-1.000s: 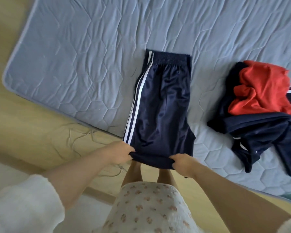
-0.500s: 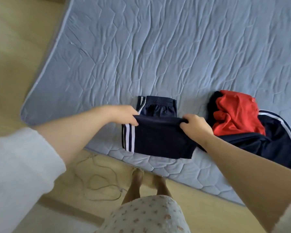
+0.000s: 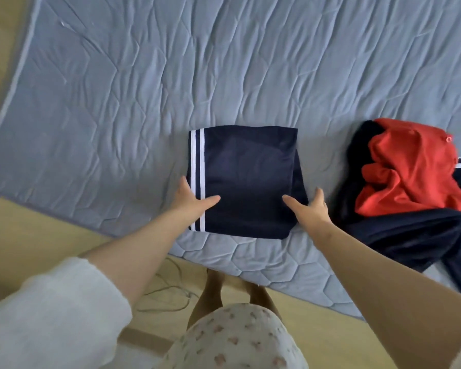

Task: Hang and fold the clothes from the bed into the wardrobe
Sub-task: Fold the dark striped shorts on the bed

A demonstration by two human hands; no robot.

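Note:
Navy shorts (image 3: pixel 245 177) with two white side stripes lie folded into a square near the front edge of the grey-blue quilted mattress (image 3: pixel 224 65). My left hand (image 3: pixel 190 198) rests at the shorts' left edge, thumb lying on the fabric and fingers straight along the striped side. My right hand (image 3: pixel 308 206) mirrors it at the right edge, thumb on top and fingers straight beside the fold. Neither hand has the cloth lifted. A heap of unfolded clothes lies to the right: a red garment (image 3: pixel 413 166) on top of dark navy ones (image 3: pixel 415 238).
The mattress sits low on a light wooden floor (image 3: pixel 37 235). A thin cable (image 3: pixel 171 294) lies on the floor by my feet, just in front of the mattress edge. No wardrobe is in view.
Both hands carried the shorts' hem up over the waistband, folding them in half, then let the hem go and moved down to the sides of the folded square.

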